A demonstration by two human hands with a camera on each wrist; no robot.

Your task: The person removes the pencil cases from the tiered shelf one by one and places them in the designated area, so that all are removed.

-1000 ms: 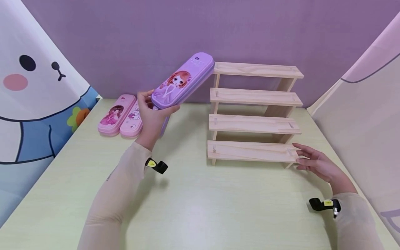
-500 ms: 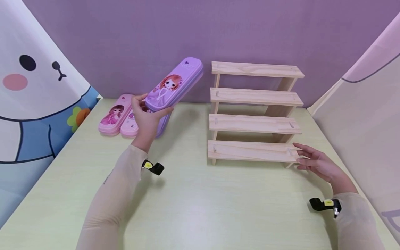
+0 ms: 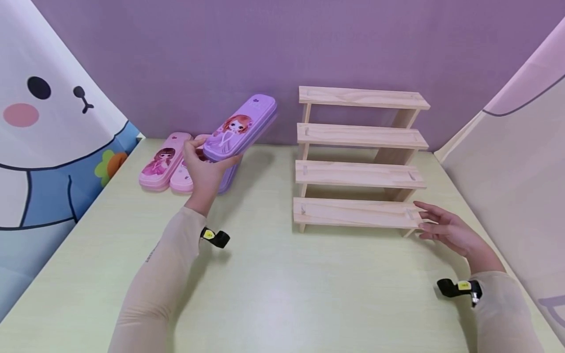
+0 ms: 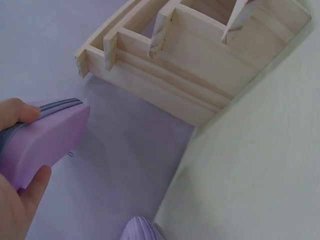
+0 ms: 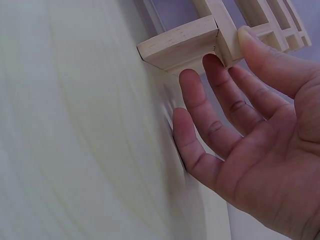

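Purple pencil case is being gripped at its near end by the left hand, tilted above the table, left of the wooden rack. The right hand, fingers spread, is bracing the rack's lowest shelf corner. Keeping the case level and the rack braced would likely help.

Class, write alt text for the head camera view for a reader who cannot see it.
A left hand holds a purple pencil case tilted above two pink pencil cases on a pale table. The right hand rests open against the lowest step of a four-tier wooden rack.
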